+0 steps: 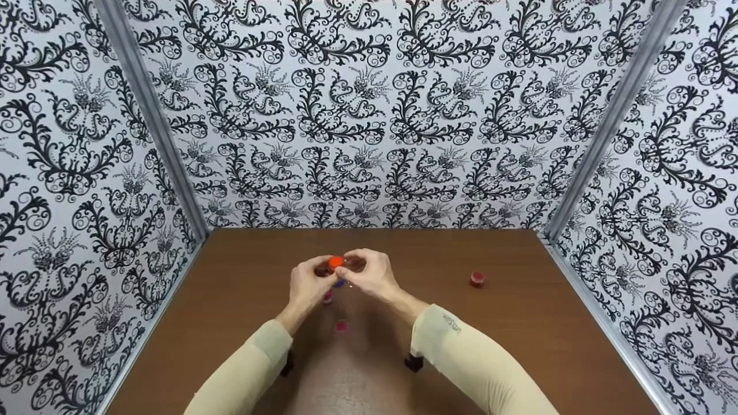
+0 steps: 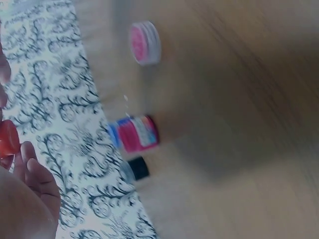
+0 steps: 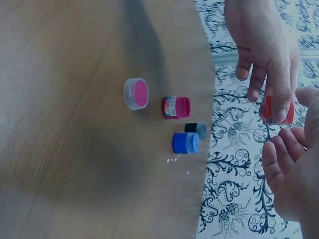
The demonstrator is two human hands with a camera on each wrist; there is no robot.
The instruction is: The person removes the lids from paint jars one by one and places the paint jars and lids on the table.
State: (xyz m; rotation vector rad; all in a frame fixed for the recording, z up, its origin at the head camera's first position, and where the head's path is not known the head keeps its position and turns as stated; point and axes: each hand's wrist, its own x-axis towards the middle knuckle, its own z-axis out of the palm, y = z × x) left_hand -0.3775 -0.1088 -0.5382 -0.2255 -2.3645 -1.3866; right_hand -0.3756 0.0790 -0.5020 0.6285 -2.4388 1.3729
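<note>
An orange-red paint jar (image 1: 335, 263) is held above the table between my two hands. My left hand (image 1: 309, 282) pinches its sides between thumb and fingers, plainest in the right wrist view, where the jar (image 3: 279, 110) shows between the digits. My right hand (image 1: 372, 274) is at the jar's right side, thumb and fingers spread around its upper end with a small gap; light contact by the thumb cannot be ruled out. Below stand a magenta labelled jar (image 3: 176, 107), a blue jar (image 3: 186, 143) and a dark jar (image 3: 196, 130).
A pink jar with a clear rim (image 3: 136, 93) stands nearer the body on the brown table (image 1: 259, 253). A red jar (image 1: 477, 279) is off to the right. White specks (image 3: 172, 160) lie beside the blue jar. Patterned walls (image 1: 369, 115) enclose the table.
</note>
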